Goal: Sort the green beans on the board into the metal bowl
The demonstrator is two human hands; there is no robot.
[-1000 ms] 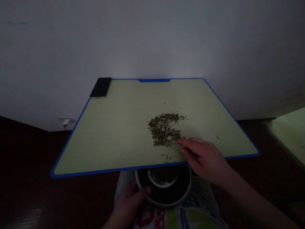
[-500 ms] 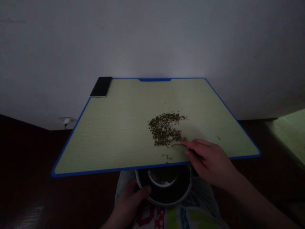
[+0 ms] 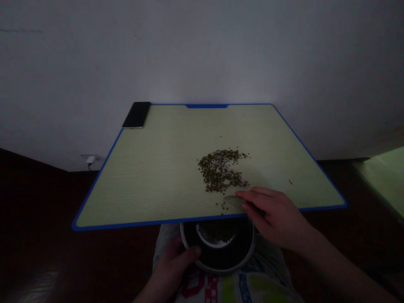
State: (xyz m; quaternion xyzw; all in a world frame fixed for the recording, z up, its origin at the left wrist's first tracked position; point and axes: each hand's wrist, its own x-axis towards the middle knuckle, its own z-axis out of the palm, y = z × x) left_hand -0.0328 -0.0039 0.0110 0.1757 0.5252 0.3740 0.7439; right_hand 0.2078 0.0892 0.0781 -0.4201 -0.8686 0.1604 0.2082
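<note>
My right hand (image 3: 273,210) pinches a spoon (image 3: 234,200), its bowl low over the tabletop near the front edge. Just beyond the spoon lies a spread of small brownish-green beans or seeds (image 3: 217,172), with several loose ones by its tip. My left hand (image 3: 176,256) grips the rim of a round metal bowl (image 3: 225,269), thumb over the inside. The bowl rests at my lap under the table's front edge, which hides its far side. More of the small grains are inside it, dimly lit.
The pale table (image 3: 151,176) has a blue rim and stands against a wall (image 3: 202,50). A dark phone (image 3: 137,115) lies at its back left corner. A small brown scrap (image 3: 291,182) is on the right side. A plug (image 3: 91,160) sits in the wall at left.
My right hand has drawn the spoon slightly toward the front edge, away from the pile. My left hand and the bowl stay put. The view has shifted a little.
</note>
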